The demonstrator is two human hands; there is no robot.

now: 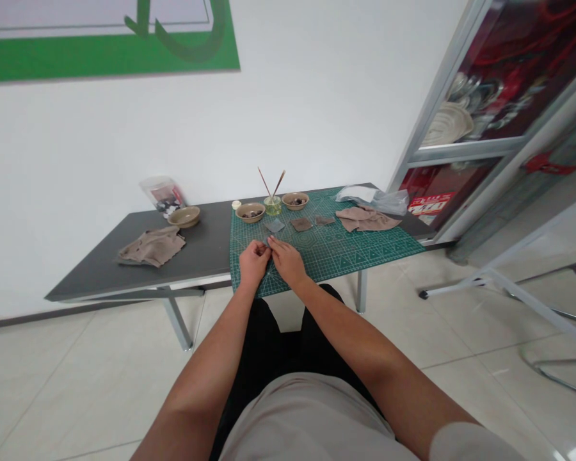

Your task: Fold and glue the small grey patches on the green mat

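Observation:
Over the front left part of the green cutting mat [365, 246], my left hand [253, 261] and my right hand [288, 261] meet at the fingertips. The left fingers are closed in a pinch, and the right fingers press together beside them. Whatever lies between them is too small to make out. Just beyond the hands are a grey-blue square piece [274, 225], a brown square piece [301, 224] and a smaller brown piece [324, 220]. Behind these, a glass jar [272, 205] with two brushes stands between a left bowl [250, 212] and a right bowl [295, 201], both holding small dark items.
On the dark table [206, 246], a brown cloth [152, 246], a bowl [184, 217] and a plastic container [162, 194] are at left. Another cloth [367, 219] and a plastic bag [379, 198] lie at right. A white wall rises behind.

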